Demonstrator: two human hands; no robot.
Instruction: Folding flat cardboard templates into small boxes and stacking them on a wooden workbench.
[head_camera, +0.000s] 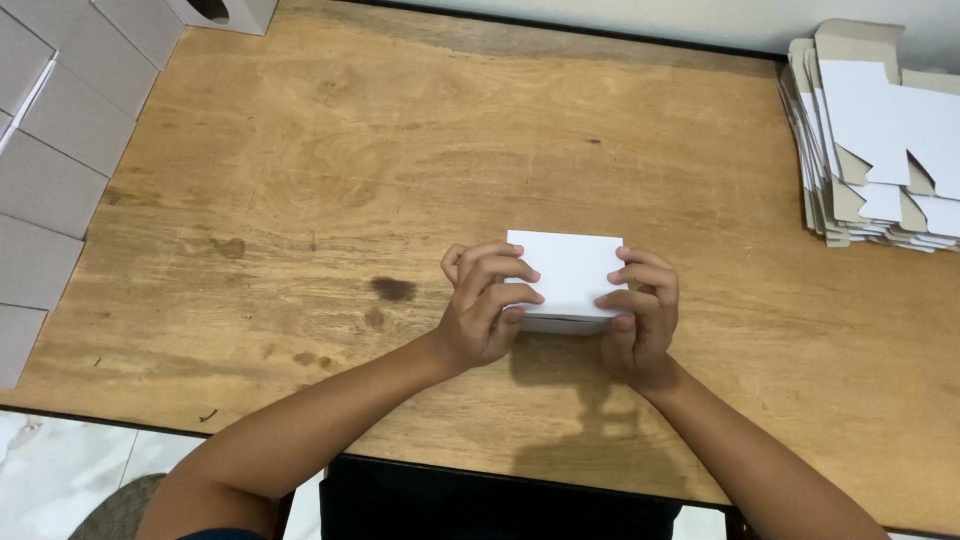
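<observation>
Held a small white box (566, 272) in both hands, just above the desk (300, 180), near its front edge and roughly centred. Left hand (487, 310) wrapped the box's left end, fingers curled over the top face, thumb pressing at the near edge. Right hand (640, 315) mirrored this on the right end, fingers over the top, thumb at the near lower corner. Both grips clamped on the box, one per end; likely pinched that way to keep the walls square while the near flap got pressed in. Could not tell whether the underside touched the wood: shadow beneath hinted at a slight lift or tilt toward the body.

Orientation: long axis ran left to right, parallel to the desk's front edge. Broad white face pointed up toward the camera; narrow front wall faced the person, with a dark seam visible along it.

Stack of flat die-cut box blanks (870, 140) lay at the far right edge, well apart from the hands, within the right arm's reach. Rows of finished grey-white boxes (50, 170) sat along the left edge, also well apart. Dark stain (392, 289) marked the wood just left of the left hand.
</observation>
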